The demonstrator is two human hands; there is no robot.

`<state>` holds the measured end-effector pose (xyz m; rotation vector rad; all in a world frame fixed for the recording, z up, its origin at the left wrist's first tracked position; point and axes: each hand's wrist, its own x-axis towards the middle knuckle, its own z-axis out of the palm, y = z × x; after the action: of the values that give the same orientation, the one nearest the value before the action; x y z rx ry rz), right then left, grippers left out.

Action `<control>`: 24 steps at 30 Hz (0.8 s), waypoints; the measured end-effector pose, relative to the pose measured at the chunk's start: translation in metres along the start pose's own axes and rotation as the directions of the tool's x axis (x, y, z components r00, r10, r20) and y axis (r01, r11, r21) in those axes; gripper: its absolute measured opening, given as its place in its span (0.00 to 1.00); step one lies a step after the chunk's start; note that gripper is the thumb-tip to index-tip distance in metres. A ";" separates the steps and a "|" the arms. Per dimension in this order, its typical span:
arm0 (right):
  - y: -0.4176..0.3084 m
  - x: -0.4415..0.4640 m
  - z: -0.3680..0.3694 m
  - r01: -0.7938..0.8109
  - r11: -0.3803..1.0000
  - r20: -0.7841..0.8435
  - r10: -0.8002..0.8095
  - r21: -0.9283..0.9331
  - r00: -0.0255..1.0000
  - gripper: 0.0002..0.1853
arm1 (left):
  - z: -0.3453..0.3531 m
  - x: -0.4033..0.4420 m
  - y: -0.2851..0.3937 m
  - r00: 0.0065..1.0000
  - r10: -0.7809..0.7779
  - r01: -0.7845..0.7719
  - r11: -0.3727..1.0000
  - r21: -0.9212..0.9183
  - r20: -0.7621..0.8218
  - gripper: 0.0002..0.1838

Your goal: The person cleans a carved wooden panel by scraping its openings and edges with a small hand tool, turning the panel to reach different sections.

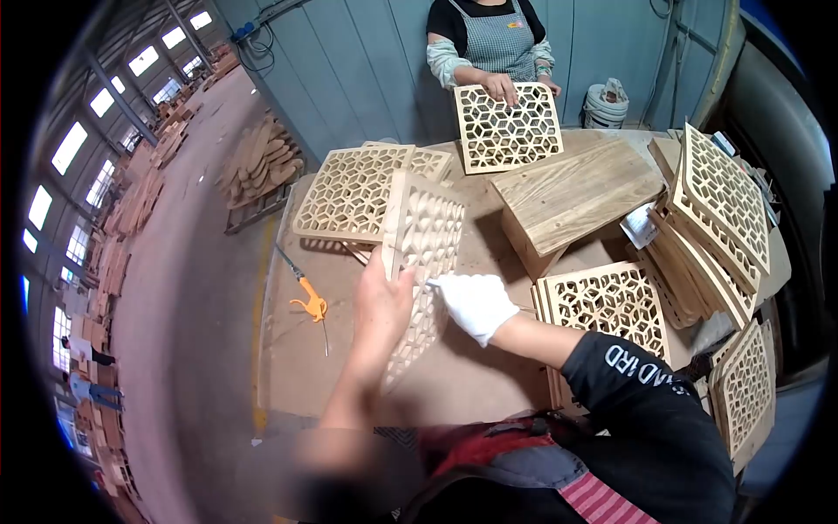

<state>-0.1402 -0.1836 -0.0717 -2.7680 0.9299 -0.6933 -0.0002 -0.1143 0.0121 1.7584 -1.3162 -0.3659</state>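
My bare left hand [384, 301] grips the near edge of a lattice wood panel [428, 229], which stands tilted on its edge above the table. My right hand [477, 306], in a white glove, is closed against the panel's cut-out face. A thin thing seems to stick out of that fist, too small to name. On the table to the left lies an orange air blow gun [311, 301] with a thin nozzle. Behind the held panel rest flat lattice panels [349, 188].
Across the table [349, 375] a person in a checked apron [497, 48] holds another lattice panel [509, 127] upright. A wooden box [580, 188] stands right of centre. Stacked panels [611, 301] and leaning panels [724, 205] crowd the right side. A white bucket [606, 105] sits behind.
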 end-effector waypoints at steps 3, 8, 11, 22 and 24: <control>-0.005 0.009 0.008 0.009 1.000 -0.031 -0.009 0.022 0.999 0.10 | 0.003 -0.001 0.004 1.000 -0.012 0.012 1.000 -0.018 0.016 0.19; 0.003 -0.006 0.003 -0.031 1.000 0.045 0.031 -0.003 0.999 0.10 | 0.001 -0.006 0.003 0.999 -0.050 0.050 0.993 -0.111 -0.001 0.20; 0.003 0.001 0.009 -0.012 1.000 0.037 0.013 -0.013 0.999 0.08 | 0.000 -0.006 0.013 0.999 -0.024 0.024 1.000 -0.019 0.046 0.19; 0.017 -0.052 -0.011 -0.157 0.987 0.177 0.149 0.034 0.973 0.15 | -0.006 -0.006 -0.012 0.995 -0.093 0.086 0.985 -0.152 -0.043 0.17; 0.017 -0.061 -0.011 -0.271 0.962 0.346 0.241 0.041 0.907 0.13 | -0.004 -0.006 -0.024 0.998 -0.055 0.047 0.982 -0.181 -0.041 0.14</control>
<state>-0.1966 -0.1604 -0.0899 -2.5075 1.1224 -0.2006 0.0151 -0.1060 -0.0056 1.6413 -1.1698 -0.4568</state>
